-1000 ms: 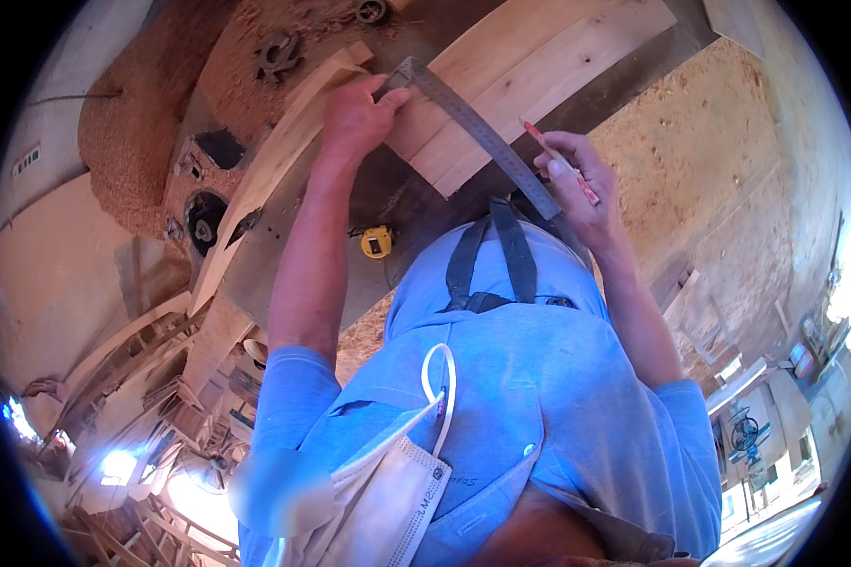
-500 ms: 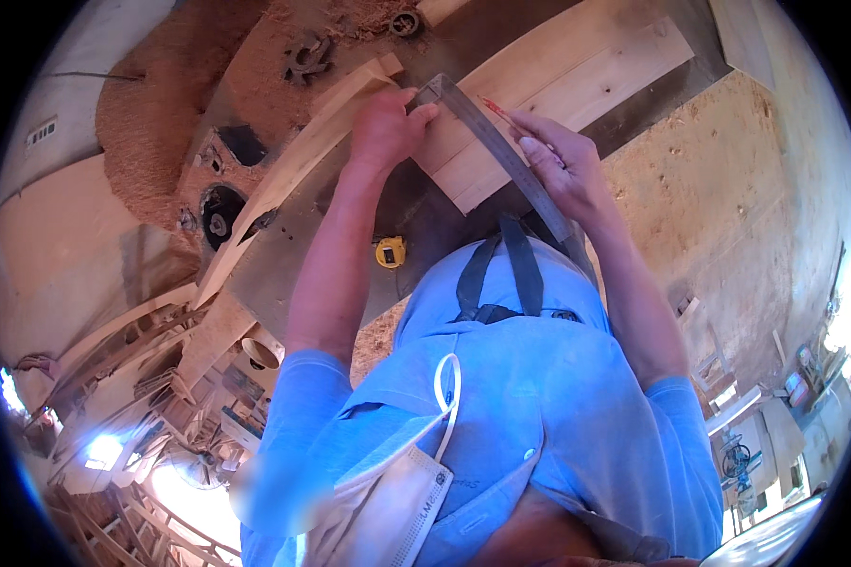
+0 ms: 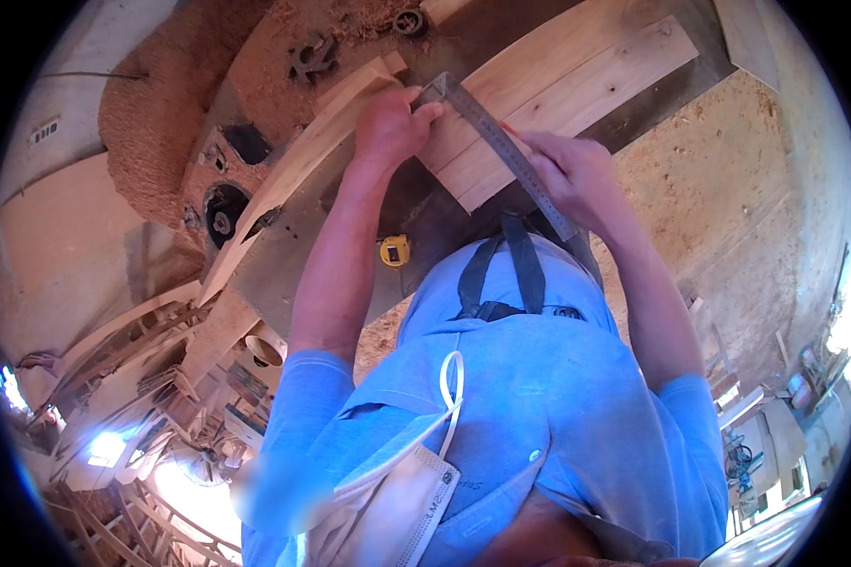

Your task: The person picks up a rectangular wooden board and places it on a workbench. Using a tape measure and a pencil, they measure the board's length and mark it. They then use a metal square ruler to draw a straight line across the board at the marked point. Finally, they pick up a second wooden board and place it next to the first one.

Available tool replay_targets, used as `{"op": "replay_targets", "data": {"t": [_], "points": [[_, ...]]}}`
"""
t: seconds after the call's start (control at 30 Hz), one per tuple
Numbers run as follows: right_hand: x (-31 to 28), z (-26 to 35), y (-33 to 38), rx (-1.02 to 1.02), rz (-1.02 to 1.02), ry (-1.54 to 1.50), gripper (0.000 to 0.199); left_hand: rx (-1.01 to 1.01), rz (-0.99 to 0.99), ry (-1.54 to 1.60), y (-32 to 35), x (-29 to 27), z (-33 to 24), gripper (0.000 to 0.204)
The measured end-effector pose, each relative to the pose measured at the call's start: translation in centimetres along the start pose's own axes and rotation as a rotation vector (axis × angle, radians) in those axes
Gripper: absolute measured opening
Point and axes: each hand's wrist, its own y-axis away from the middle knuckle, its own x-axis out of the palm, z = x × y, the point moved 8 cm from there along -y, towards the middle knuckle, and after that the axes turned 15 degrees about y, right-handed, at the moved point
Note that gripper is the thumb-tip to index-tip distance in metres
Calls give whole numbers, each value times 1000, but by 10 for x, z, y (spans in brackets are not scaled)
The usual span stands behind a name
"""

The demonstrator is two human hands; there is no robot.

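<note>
A metal carpenter's square [image 3: 512, 159] lies across two pale wooden boards [image 3: 563, 94] set side by side on the dark worktable. My left hand [image 3: 388, 128] grips the square by its corner end, with the thumb beside the boards' near end. The square's graduated blade slants down toward my waist. My right hand [image 3: 577, 180] is closed on a slim red pencil [image 3: 508, 128] right beside the blade's edge. Most of the pencil is hidden behind the blade and fingers. A yellow tape measure [image 3: 394, 250] sits on the table between my left forearm and my body.
A long curved wooden piece [image 3: 298, 156] runs along the left of the table. Beyond it are machine parts, a toothed metal cutter [image 3: 312, 59], a ring [image 3: 408, 23] and heaped reddish sawdust [image 3: 151, 142]. Stacked wooden pieces stand at the lower left. Dusty floor [image 3: 700, 180] lies at the right.
My right hand has turned and shifted slightly right, and the pencil tip has come down closer to the square's edge. My left hand stays on the square.
</note>
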Motion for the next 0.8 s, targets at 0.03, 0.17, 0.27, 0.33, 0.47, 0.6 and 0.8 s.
{"op": "replay_targets", "data": {"t": [0.03,0.17,0.27,0.33,0.47,0.6,0.8], "points": [[-7,1,13,-25,-2,2,33,4,-5,-14,0,0,0,50],[-20,-12,48,44,69,4,31,19,-6,43,-2,1,3,53],[-21,-26,53,131,35,-97,32,-20,-4,43,-3,3,8,55],[-20,-31,50,152,-11,-159,33,5,21,47,-4,4,7,58],[-19,-33,45,134,-96,-223,33,22,46,21,-6,3,10,55],[-12,-38,44,153,-69,-212,33,22,34,15,-7,2,9,55],[-8,-37,32,106,-159,-302,34,-37,56,32,-7,3,7,55]]}}
